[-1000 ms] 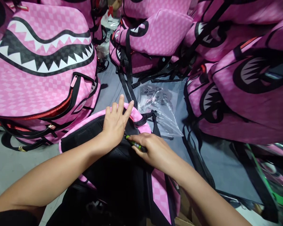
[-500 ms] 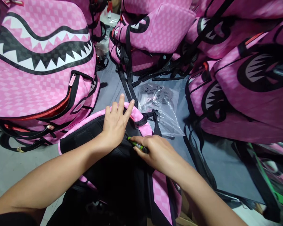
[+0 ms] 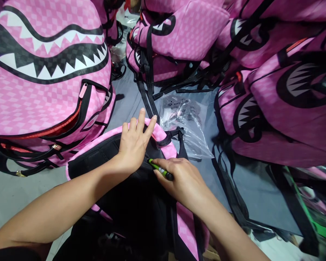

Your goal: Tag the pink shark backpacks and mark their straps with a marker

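A pink checkered backpack (image 3: 187, 226) with a black back panel lies in front of me, panel upward. My left hand (image 3: 133, 145) rests flat on the panel's upper part, fingers spread toward the pink edge. Just right of it, my right hand (image 3: 180, 177) grips a slim green pen-like tool (image 3: 161, 170) with a black end. The tool's thin dark tip points at the black panel beside my left palm. Whether it touches the fabric is hard to make out. Part of the panel is hidden under my left forearm.
A large pink backpack (image 3: 51, 98) with a shark-mouth print stands at the left. More pink backpacks (image 3: 190, 32) pile up at the back, with another backpack (image 3: 274, 119) on the right. A clear plastic bag (image 3: 186, 125) and black straps lie on the grey surface (image 3: 260, 195).
The right hand and the green tool have shifted very slightly right and down in view. The left hand stays spread on the panel. The camera view has moved a little.
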Motion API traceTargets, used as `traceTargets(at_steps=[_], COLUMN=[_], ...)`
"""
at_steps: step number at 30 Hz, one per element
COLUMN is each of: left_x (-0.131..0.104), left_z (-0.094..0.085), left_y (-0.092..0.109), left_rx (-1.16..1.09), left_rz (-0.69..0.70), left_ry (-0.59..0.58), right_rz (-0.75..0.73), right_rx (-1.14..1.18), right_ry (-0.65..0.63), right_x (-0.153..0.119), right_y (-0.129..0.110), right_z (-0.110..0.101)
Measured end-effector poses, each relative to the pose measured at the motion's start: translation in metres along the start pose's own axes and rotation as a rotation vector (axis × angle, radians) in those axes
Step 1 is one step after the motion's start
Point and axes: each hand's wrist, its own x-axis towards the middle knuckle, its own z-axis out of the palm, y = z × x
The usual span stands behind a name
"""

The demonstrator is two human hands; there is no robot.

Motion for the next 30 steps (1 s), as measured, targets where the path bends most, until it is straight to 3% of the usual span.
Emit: traceTargets(at_steps=[5, 17, 30], left_x=[0.001, 0.001, 0.001], left_z=[0.0, -0.001, 0.003], left_y=[0.0, 0.0, 0.0], left_rx=[0.02, -0.001, 0.002], left_rz=[0.001, 0.01, -0.003], left_ry=[-0.002, 0.0, 0.005], right_rz=[0.052, 0.183, 0.118], right_rx=[0.041, 0.072, 0.132], right_ry=[0.13, 0.093, 0.138], right_x=[0.001, -0.005, -0.007], right_y=[-0.006, -0.012, -0.009], right_z=[0.011, 0.009, 0.016])
